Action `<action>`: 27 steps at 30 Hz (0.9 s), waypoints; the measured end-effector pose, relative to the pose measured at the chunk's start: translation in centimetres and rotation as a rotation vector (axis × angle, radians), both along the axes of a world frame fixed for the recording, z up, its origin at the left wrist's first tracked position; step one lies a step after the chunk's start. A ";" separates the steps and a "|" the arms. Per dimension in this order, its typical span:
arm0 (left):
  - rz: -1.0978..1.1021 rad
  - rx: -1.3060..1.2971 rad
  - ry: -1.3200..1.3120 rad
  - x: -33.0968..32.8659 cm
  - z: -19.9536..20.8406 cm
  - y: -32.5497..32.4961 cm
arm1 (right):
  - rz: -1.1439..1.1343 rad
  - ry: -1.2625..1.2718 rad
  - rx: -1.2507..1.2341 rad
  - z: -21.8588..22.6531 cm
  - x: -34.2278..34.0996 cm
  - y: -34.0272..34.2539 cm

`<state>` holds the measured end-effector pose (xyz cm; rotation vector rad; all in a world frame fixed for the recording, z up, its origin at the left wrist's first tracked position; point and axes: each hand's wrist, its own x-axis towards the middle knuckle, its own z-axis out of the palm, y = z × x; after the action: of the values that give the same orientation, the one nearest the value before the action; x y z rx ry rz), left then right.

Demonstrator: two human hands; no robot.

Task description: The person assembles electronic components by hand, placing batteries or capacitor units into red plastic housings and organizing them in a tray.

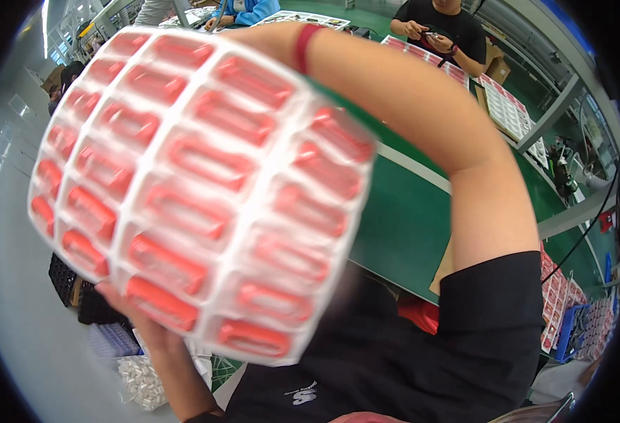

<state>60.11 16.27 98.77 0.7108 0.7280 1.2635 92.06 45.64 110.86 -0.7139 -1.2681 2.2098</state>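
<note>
A large white moulded tray (245, 204) is raised in front of me, tilted and smeared by motion. Rows of its pockets hold red plastic parts (167, 264), each a long, rounded shape. At the tray's lower left edge my left hand (121, 299) grips the rim, its fingers partly hidden behind it. My right forearm, with a dark red band on the wrist, arches over from the right to the tray's far edge. The right hand itself is behind the tray, so its fingers do not show.
Beyond the tray lies a green work table (405, 225). A bag of white parts (140, 381) and black crates (63, 278) are low on the left. More red-filled trays (560, 296) and a blue bin (571, 331) stand at right. Across the way, a person in black (458, 35) handles something small.
</note>
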 end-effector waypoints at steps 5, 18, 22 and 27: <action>-0.185 0.033 -0.181 13.2 1.3 -4.4 | -0.148 -0.224 -0.056 -1.9 18.7 -5.2; -0.720 -0.130 0.106 27.2 -12.4 -2.3 | -0.444 -0.589 -0.275 -10.6 31.2 -13.6; -0.921 -0.076 0.116 25.0 -10.1 5.9 | -0.479 -0.515 -0.340 -14.2 33.8 -9.4; -1.838 0.372 0.567 15.8 -4.7 26.3 | -0.290 -0.491 -0.278 -13.9 32.7 -5.0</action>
<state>75.92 42.60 94.11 1.5056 0.0228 -0.5503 124.80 40.68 96.94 -1.5191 -0.9856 2.0528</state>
